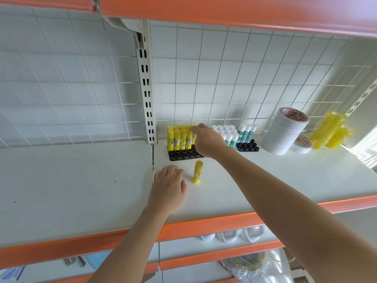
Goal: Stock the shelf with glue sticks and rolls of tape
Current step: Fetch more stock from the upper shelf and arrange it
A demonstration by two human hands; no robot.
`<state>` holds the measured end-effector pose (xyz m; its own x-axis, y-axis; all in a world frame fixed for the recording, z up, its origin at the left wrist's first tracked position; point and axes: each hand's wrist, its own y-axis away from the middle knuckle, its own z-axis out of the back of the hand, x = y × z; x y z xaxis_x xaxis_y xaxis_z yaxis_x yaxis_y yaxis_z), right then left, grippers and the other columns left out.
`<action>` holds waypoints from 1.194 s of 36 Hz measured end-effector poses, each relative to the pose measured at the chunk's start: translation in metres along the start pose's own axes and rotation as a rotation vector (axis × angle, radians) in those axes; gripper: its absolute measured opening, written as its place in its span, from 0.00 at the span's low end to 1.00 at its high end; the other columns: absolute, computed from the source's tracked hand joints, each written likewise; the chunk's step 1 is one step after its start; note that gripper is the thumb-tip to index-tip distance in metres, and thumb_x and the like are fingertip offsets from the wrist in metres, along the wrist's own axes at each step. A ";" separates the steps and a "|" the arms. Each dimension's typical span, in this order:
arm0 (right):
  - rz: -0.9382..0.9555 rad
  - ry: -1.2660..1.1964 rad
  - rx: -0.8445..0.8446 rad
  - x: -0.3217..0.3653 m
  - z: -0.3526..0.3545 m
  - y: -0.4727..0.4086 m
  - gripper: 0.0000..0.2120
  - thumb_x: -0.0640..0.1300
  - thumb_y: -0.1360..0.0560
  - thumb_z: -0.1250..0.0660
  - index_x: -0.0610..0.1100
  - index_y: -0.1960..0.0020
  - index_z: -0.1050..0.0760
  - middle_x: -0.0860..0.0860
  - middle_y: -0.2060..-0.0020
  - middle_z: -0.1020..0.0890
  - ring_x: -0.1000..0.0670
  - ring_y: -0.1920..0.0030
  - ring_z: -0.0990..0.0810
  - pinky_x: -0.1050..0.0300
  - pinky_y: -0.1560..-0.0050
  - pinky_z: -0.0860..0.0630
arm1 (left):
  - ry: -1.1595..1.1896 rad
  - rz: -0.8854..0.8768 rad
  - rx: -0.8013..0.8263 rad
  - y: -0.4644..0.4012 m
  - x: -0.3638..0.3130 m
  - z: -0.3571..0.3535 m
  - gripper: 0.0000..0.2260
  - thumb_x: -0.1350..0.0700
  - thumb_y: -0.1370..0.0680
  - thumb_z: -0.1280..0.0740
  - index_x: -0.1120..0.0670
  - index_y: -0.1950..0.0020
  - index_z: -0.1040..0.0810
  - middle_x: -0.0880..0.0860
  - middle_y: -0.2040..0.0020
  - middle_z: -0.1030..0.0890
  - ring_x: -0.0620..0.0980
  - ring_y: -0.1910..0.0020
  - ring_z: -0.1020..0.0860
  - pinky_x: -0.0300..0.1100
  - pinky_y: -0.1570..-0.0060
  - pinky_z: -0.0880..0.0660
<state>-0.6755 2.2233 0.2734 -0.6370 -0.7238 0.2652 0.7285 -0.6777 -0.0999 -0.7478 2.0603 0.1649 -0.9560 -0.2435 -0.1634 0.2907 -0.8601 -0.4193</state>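
Head view, yellow glue sticks: we see a block of yellow glue sticks (179,137) with yellow caps and printed labels, upright in the back rows of a black socketed tray (184,155) whose front rows show bare holes.
Loose stick: one yellow glue stick (197,175) stands upright on the shelf surface, just in front of the tray and apart from it.
Right hand: our right hand (208,140) reaches over the tray's right end, fingers at the tops of the yellow sticks; we cannot tell whether it grips one.
Left hand: our left hand (168,185) lies palm down on the shelf with fingers loosely spread, holding nothing, just left of the loose stick.
White-capped glue sticks: a second group with white caps and green-and-white labels (245,132) stands in another black tray (247,147) to the right, partly behind our right wrist.
Tape: a tall stack of white tape rolls (283,133) leans near the back, a flat roll (302,144) beside it, then stacks of yellow rolls (330,129) further right.
Surface: a white shelf board (81,180) with an orange front edge (204,226).
Room: a white wire grid back panel (224,78), a slotted upright (146,88), an orange-edged shelf above, more shelves below.
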 end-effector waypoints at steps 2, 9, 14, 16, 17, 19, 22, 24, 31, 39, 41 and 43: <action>-0.022 -0.057 -0.061 0.000 0.000 0.009 0.27 0.34 0.24 0.45 0.48 0.27 0.35 0.48 0.35 0.28 0.43 0.41 0.24 0.45 0.49 0.22 | -0.001 0.003 0.007 0.000 -0.001 0.002 0.14 0.51 0.26 0.47 0.54 0.54 0.23 0.51 0.55 0.24 0.54 0.54 0.24 0.49 0.55 0.26; 0.035 -0.298 -0.271 -0.014 -0.009 0.067 0.09 0.41 0.20 0.40 0.46 0.44 0.23 0.50 0.50 0.19 0.48 0.55 0.20 0.51 0.56 0.23 | 0.026 0.019 0.029 -0.002 0.000 0.002 0.17 0.50 0.26 0.48 0.54 0.52 0.22 0.51 0.53 0.23 0.54 0.52 0.25 0.50 0.52 0.28; 0.054 -0.287 -0.345 -0.012 -0.020 0.097 0.05 0.46 0.21 0.38 0.47 0.51 0.24 0.55 0.57 0.20 0.51 0.63 0.22 0.54 0.61 0.26 | 0.031 0.017 0.023 -0.002 -0.001 0.002 0.16 0.51 0.27 0.47 0.54 0.53 0.22 0.52 0.54 0.23 0.55 0.53 0.25 0.51 0.53 0.27; 0.045 -0.291 -0.337 -0.010 -0.022 0.103 0.06 0.50 0.21 0.37 0.48 0.51 0.26 0.58 0.57 0.21 0.54 0.64 0.23 0.56 0.61 0.27 | 0.038 0.014 0.015 -0.001 -0.001 0.002 0.15 0.51 0.27 0.47 0.55 0.54 0.23 0.52 0.55 0.24 0.55 0.54 0.25 0.51 0.54 0.27; 0.045 -0.286 -0.335 -0.009 -0.024 0.105 0.07 0.52 0.21 0.37 0.49 0.51 0.27 0.59 0.57 0.22 0.55 0.64 0.22 0.57 0.62 0.27 | 0.042 0.013 0.014 -0.001 -0.001 0.002 0.15 0.51 0.27 0.47 0.55 0.54 0.23 0.52 0.56 0.24 0.56 0.54 0.25 0.51 0.54 0.27; 0.060 -0.269 -0.346 -0.008 -0.028 0.108 0.11 0.56 0.23 0.35 0.49 0.50 0.28 0.60 0.56 0.23 0.56 0.65 0.22 0.58 0.63 0.28 | 0.047 0.011 0.015 -0.001 -0.001 0.003 0.15 0.51 0.27 0.47 0.55 0.54 0.23 0.52 0.56 0.23 0.56 0.54 0.25 0.51 0.54 0.27; 0.092 -0.251 -0.364 -0.008 -0.033 0.109 0.16 0.58 0.26 0.32 0.48 0.48 0.29 0.60 0.55 0.24 0.56 0.65 0.22 0.58 0.66 0.27 | 0.039 0.010 0.012 0.000 -0.001 0.003 0.16 0.51 0.26 0.48 0.55 0.54 0.22 0.52 0.55 0.23 0.55 0.53 0.25 0.50 0.53 0.27; 0.109 -0.242 -0.377 -0.007 -0.035 0.108 0.15 0.55 0.27 0.30 0.48 0.48 0.29 0.60 0.55 0.23 0.56 0.65 0.22 0.58 0.67 0.28 | 0.039 0.006 0.012 0.000 -0.002 0.004 0.16 0.51 0.26 0.48 0.55 0.53 0.22 0.52 0.55 0.23 0.55 0.54 0.25 0.50 0.53 0.27; 0.100 -0.266 -0.346 -0.008 -0.033 0.093 0.11 0.46 0.26 0.29 0.45 0.49 0.28 0.54 0.57 0.20 0.53 0.62 0.21 0.55 0.64 0.26 | 0.043 0.011 0.008 0.001 -0.001 0.002 0.15 0.51 0.26 0.48 0.54 0.53 0.23 0.51 0.54 0.23 0.54 0.53 0.25 0.50 0.52 0.28; -0.051 -0.360 -0.363 -0.013 -0.021 0.042 0.05 0.42 0.25 0.33 0.44 0.51 0.28 0.49 0.58 0.18 0.46 0.59 0.19 0.48 0.59 0.23 | 0.054 0.033 0.034 -0.001 -0.003 0.002 0.12 0.52 0.26 0.46 0.54 0.54 0.25 0.51 0.54 0.24 0.54 0.52 0.27 0.49 0.51 0.29; -0.043 -0.300 -0.393 -0.013 -0.020 0.030 0.04 0.41 0.24 0.34 0.43 0.51 0.28 0.48 0.58 0.18 0.44 0.59 0.20 0.48 0.61 0.23 | 0.057 0.043 0.046 -0.001 -0.003 0.002 0.08 0.54 0.25 0.42 0.54 0.53 0.24 0.52 0.52 0.24 0.55 0.51 0.27 0.49 0.50 0.30; -0.051 -0.222 -0.402 -0.012 -0.019 0.019 0.04 0.40 0.24 0.35 0.42 0.50 0.28 0.45 0.58 0.19 0.41 0.60 0.22 0.47 0.63 0.24 | 0.062 0.048 0.062 -0.001 -0.003 0.004 0.06 0.55 0.25 0.39 0.54 0.51 0.24 0.52 0.50 0.24 0.55 0.50 0.27 0.50 0.49 0.31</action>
<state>-0.6585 2.2163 0.2497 -0.5681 -0.6726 0.4743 0.5139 -0.7400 -0.4339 -0.7452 2.0599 0.1688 -0.9363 -0.2584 -0.2378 0.3313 -0.8747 -0.3538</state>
